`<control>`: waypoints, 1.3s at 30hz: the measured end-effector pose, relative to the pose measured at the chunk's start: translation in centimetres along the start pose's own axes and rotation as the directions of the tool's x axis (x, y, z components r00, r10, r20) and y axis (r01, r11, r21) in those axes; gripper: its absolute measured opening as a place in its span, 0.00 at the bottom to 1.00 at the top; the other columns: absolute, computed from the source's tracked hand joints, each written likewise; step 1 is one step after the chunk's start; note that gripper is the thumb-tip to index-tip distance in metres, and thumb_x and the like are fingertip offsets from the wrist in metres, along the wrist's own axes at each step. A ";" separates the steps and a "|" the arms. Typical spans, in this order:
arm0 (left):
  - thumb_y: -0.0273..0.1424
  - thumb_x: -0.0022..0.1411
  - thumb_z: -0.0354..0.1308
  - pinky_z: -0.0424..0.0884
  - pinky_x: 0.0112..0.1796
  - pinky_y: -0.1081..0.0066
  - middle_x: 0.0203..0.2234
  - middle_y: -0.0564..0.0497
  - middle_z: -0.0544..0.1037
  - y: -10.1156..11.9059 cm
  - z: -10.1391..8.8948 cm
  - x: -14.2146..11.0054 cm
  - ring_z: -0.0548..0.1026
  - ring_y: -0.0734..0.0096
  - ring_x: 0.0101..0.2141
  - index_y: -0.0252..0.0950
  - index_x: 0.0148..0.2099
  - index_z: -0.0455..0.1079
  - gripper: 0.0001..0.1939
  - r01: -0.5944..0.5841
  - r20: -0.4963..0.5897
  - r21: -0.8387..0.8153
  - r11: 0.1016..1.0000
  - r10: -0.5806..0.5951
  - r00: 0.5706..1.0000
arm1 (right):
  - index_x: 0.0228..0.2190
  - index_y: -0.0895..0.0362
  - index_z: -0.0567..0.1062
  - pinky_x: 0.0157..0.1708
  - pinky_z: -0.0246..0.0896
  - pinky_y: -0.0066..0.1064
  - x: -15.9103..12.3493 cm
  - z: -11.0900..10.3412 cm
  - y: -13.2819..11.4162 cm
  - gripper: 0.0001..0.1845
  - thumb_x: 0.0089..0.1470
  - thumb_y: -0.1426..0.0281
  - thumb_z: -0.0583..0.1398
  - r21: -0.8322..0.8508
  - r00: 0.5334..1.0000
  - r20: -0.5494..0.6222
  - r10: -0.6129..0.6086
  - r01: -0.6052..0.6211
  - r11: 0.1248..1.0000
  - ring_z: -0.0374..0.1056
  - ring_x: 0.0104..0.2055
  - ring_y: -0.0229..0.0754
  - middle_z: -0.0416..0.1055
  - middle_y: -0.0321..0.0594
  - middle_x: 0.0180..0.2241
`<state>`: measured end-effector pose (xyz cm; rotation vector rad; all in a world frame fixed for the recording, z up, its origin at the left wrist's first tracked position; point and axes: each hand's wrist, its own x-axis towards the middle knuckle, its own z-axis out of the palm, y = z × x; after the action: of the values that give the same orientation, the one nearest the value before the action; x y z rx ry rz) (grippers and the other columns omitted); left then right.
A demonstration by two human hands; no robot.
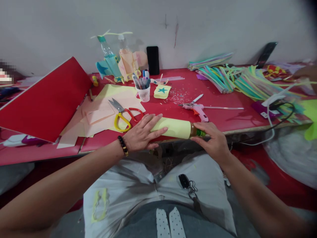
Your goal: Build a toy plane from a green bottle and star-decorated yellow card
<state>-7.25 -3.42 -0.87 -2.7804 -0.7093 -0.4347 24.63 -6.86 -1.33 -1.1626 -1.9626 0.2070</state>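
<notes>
A plastic bottle (193, 129) with a green cap lies on its side at the table's front edge. Pale yellow paper (177, 128) is wrapped around its body. My left hand (145, 132) rests on the left part of the paper with fingers stretched and spread. At the cap end, my right hand (211, 138) pinches the bottle between thumb and fingers. Just behind my left hand are scissors (121, 114) with one yellow and one red handle, blades apart. A pink glue gun (198, 109) with a long glue stick sits behind my right hand.
Peach and yellow paper sheets (99, 112) cover the left middle, beside a leaning red board (49, 102). Farther back stand a cup of markers (144, 94), decorated bottles (109, 61) and a phone (153, 60). Coloured strips (250, 81) and a white cable (268, 115) lie right. Keys (184, 181) rest on my lap.
</notes>
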 end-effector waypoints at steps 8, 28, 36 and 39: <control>0.46 0.62 0.56 0.57 0.57 0.41 0.67 0.30 0.43 -0.1 0.0 0.0 0.52 0.36 0.63 0.39 0.68 0.51 0.37 -0.006 -0.022 -0.001 1.000 0.006 1.000 | 0.47 0.53 0.72 0.51 0.64 0.47 0.9 -0.7 -0.2 0.21 0.51 0.65 0.65 -0.020 0.994 0.108 0.024 -0.022 1.000 0.69 0.51 0.52 0.74 0.47 0.47; 0.43 0.62 0.57 0.56 0.58 0.43 0.69 0.32 0.39 -0.2 0.1 0.1 0.50 0.38 0.65 0.39 0.68 0.48 0.38 0.020 -0.030 -0.049 0.999 -0.021 0.999 | 0.58 0.57 0.64 0.55 0.61 0.42 1.5 0.3 -0.2 0.33 0.55 0.55 0.61 -0.097 0.961 0.275 0.015 0.012 0.995 0.66 0.55 0.50 0.69 0.49 0.55; 0.44 0.62 0.57 0.54 0.59 0.42 0.68 0.34 0.41 -0.4 0.3 0.0 0.48 0.41 0.65 0.42 0.69 0.42 0.40 0.028 -0.041 -0.167 0.986 -0.035 0.999 | 0.56 0.58 0.67 0.54 0.63 0.40 1.7 0.2 -0.1 0.33 0.54 0.55 0.62 -0.078 0.961 0.274 0.036 -0.016 0.997 0.67 0.54 0.49 0.71 0.49 0.53; 0.42 0.63 0.57 0.52 0.60 0.41 0.69 0.35 0.37 -0.4 0.0 -0.1 0.46 0.42 0.66 0.44 0.71 0.35 0.43 0.026 -0.043 -0.230 0.973 -0.037 0.998 | 0.56 0.58 0.66 0.55 0.62 0.39 1.6 0.2 0.0 0.33 0.54 0.55 0.62 -0.087 0.958 0.282 0.045 -0.021 0.996 0.67 0.54 0.49 0.71 0.49 0.53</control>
<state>-7.52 -3.05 -0.86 -2.9646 -0.7363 -0.6241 24.13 -5.56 -0.54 -1.2775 -2.2203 0.3280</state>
